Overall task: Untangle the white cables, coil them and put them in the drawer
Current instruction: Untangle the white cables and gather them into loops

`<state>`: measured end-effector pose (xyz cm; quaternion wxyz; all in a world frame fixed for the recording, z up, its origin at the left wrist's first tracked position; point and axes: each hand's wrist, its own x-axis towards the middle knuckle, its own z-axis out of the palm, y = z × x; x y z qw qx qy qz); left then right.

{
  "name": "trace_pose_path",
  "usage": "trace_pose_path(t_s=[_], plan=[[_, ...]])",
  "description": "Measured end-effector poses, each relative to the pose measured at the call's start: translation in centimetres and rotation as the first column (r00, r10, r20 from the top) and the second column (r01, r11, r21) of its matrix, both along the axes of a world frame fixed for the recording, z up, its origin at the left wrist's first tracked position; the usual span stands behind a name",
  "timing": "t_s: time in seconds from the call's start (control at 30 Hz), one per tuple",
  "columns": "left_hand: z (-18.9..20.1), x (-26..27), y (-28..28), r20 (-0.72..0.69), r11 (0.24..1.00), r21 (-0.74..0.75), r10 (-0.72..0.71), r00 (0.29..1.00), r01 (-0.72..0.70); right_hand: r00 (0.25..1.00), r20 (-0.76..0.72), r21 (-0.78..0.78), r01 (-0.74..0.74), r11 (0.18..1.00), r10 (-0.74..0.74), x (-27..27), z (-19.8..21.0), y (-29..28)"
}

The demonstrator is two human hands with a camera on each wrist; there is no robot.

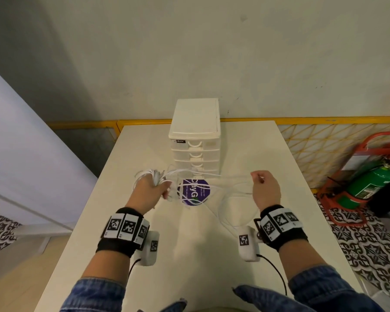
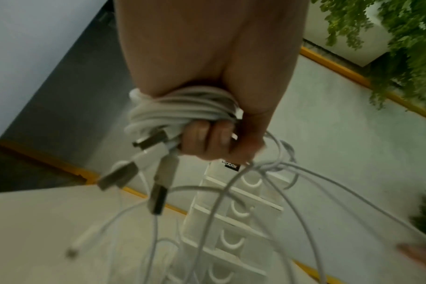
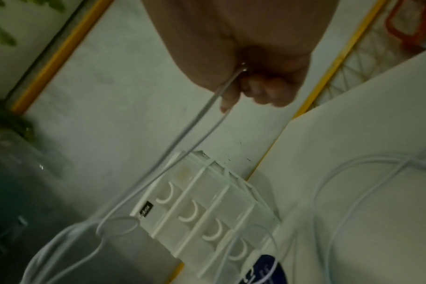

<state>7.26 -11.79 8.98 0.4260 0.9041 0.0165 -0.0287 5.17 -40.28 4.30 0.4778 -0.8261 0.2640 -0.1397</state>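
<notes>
Several white cables (image 1: 230, 194) trail over the white table (image 1: 189, 255) in front of a small white drawer unit (image 1: 195, 140) whose drawers are all closed. My left hand (image 1: 152, 190) grips a bundle of coiled white cable (image 2: 182, 107) wound round its fingers, with USB plugs (image 2: 117, 176) hanging below the fist. My right hand (image 1: 265, 188) pinches two white strands (image 3: 207, 123) that stretch left to the bundle. Loose loops (image 3: 353, 192) lie on the table under the right hand.
A round purple sticker (image 1: 195, 192) lies on the table under the cables. A yellow-framed mesh fence (image 1: 324, 149) runs behind the table. A green fire extinguisher in a red stand (image 1: 369, 181) is on the floor at right. Green plants (image 2: 389, 38) hang nearby.
</notes>
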Motion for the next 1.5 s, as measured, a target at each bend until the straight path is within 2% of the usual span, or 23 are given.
trace_pose_path(t_s=[0.07,0.1,0.13,0.2,0.23,0.3,0.37,0.5,0.6,0.7,0.77,0.83,0.87,0.93,0.97,1.03,1.1,1.13,1.2,1.27,1.33,1.43,1.5], plan=[[-0.2,-0.3,-0.8,-0.048,0.994,-0.063,-0.094,0.994,0.091,0.984,-0.177,-0.279,-0.049,0.959,-0.001,-0.2,-0.1,0.5],[-0.3,-0.3,-1.2,-0.059,0.990,-0.080,-0.118,0.991,0.113,0.992,-0.129,-0.407,-0.042,0.912,-0.012,-0.4,0.3,1.0],[-0.4,-0.4,-1.6,-0.071,0.988,-0.093,-0.129,0.989,0.122,0.999,0.038,-0.489,-0.006,0.872,0.029,-0.6,0.9,1.5],[-0.4,-0.3,-2.0,-0.075,0.986,-0.105,-0.137,0.988,0.129,0.888,0.337,-0.530,-0.094,0.843,0.311,-0.9,2.7,2.8],[-0.4,-0.3,-2.3,-0.077,0.985,-0.111,-0.138,0.987,0.129,0.806,0.330,-0.508,-0.287,0.812,0.492,-1.1,3.7,3.5],[-0.2,-0.3,-2.6,-0.096,0.982,-0.139,-0.145,0.985,0.131,0.677,0.110,-0.376,-0.650,0.661,0.728,-1.4,4.7,5.7],[0.0,-0.4,-2.8,-0.097,0.979,-0.147,-0.159,0.982,0.144,0.638,-0.041,-0.334,-0.734,0.591,0.769,-1.4,4.1,7.2],[0.2,-0.1,-1.6,-0.006,0.996,-0.035,-0.079,0.997,0.079,0.804,0.133,-0.167,-0.559,0.812,0.580,-1.2,3.1,6.0],[-0.1,0.7,1.6,0.057,0.991,0.066,0.115,0.992,-0.118,0.947,0.231,-0.037,-0.222,0.974,0.225,-0.4,2.7,2.2],[-0.6,1.1,4.2,0.062,0.967,0.111,0.225,0.972,-0.231,0.984,0.145,0.052,0.094,0.994,-0.101,-0.3,1.9,-1.5],[-0.8,1.1,4.2,0.041,0.971,0.085,0.221,0.974,-0.224,0.993,-0.054,-0.045,0.106,0.993,-0.108,-0.4,1.3,-2.5],[-0.6,0.8,3.0,0.052,0.985,0.052,0.159,0.986,-0.162,0.948,-0.317,-0.275,-0.072,0.959,-0.019,-0.5,1.2,-1.6],[-0.6,0.6,2.1,0.062,0.992,0.050,0.116,0.991,-0.119,0.935,-0.354,-0.385,-0.169,0.907,0.024,-0.5,1.3,-0.5],[-0.7,0.3,0.3,0.072,0.998,0.052,0.030,0.997,-0.034,0.964,-0.173,-0.550,-0.265,0.792,0.202,-0.5,1.9,2.3],[-0.7,0.2,-0.5,0.081,0.999,0.047,-0.007,0.997,0.003,0.928,-0.048,-0.593,-0.325,0.737,0.370,-0.6,2.6,3.8],[-0.9,0.0,-1.6,0.106,0.996,0.033,-0.091,0.990,0.088,0.740,0.034,-0.559,-0.543,0.626,0.672,-1.0,3.9,6.8],[-0.8,0.0,-2.4,0.110,0.989,0.003,-0.148,0.983,0.149,0.616,-0.095,-0.471,-0.720,0.510,0.782,-1.4,4.6,8.6],[-0.6,0.0,-2.5,0.105,0.987,-0.002,-0.162,0.981,0.163,0.615,-0.121,-0.434,-0.739,0.515,0.780,-1.4,4.4,8.8],[-0.3,0.0,-2.1,0.086,0.989,0.014,-0.145,0.986,0.145,0.706,-0.018,-0.401,-0.654,0.642,0.708,-1.2,4.0,8.0],[-0.3,0.2,-0.7,0.082,0.995,0.061,-0.086,0.993,0.081,0.845,0.184,-0.382,-0.409,0.829,0.502,-0.6,4.1,5.7],[-0.4,0.3,1.1,0.097,0.995,0.099,-0.004,0.995,-0.005,0.924,0.298,-0.284,-0.153,0.947,0.239,0.0,4.5,2.7],[-0.7,0.3,2.6,0.093,0.994,0.066,0.077,0.993,-0.083,0.990,0.135,-0.184,-0.008,0.983,0.034,0.3,3.5,-0.8],[-0.5,0.0,1.8,0.064,0.998,0.044,0.053,0.997,-0.056,0.998,-0.069,-0.320,-0.034,0.947,0.012,-0.1,2.6,-1.1]])
